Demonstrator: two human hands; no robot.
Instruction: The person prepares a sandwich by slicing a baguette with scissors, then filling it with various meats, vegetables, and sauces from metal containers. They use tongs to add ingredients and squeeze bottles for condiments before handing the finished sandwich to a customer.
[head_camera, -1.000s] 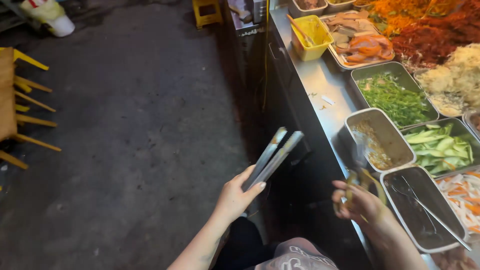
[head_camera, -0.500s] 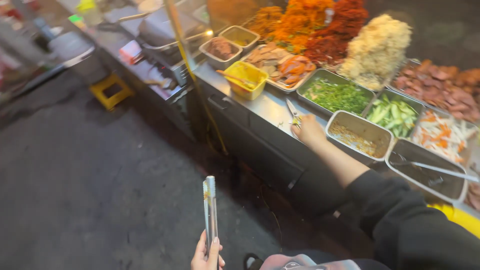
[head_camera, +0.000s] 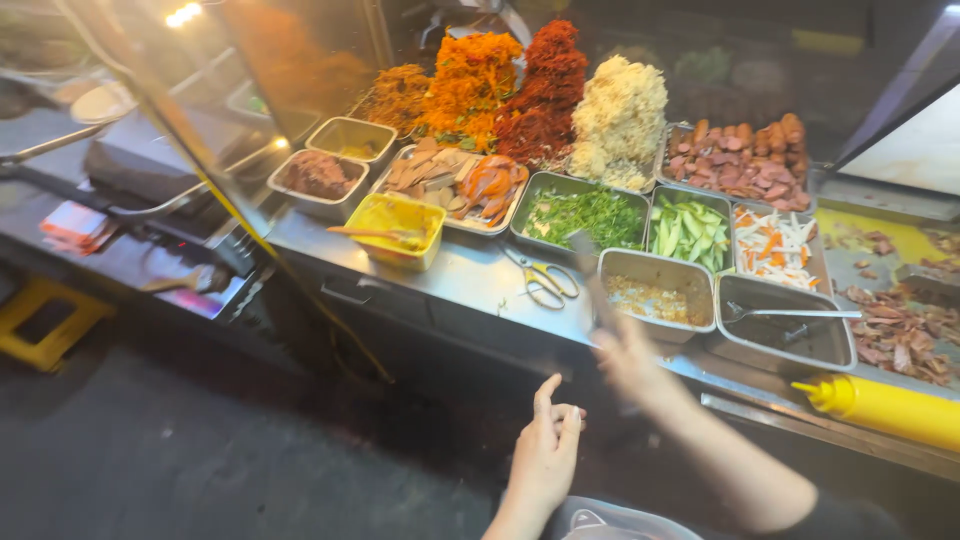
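- tongs (head_camera: 590, 275) have passed from left hand (head_camera: 545, 455) to right hand (head_camera: 628, 352), which grips them, blurred.
- left hand now empty, fingers loosely curled.
- tongs at counter (head_camera: 470, 275) edge by tray (head_camera: 655, 295); open floor left.

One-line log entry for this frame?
left hand: empty, grip open | right hand: blurred, raising tongs over metal tray | scissors on counter

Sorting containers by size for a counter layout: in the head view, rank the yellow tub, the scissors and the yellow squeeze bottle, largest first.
1. yellow squeeze bottle, though it sits nearer the camera and runs off frame
2. yellow tub
3. scissors
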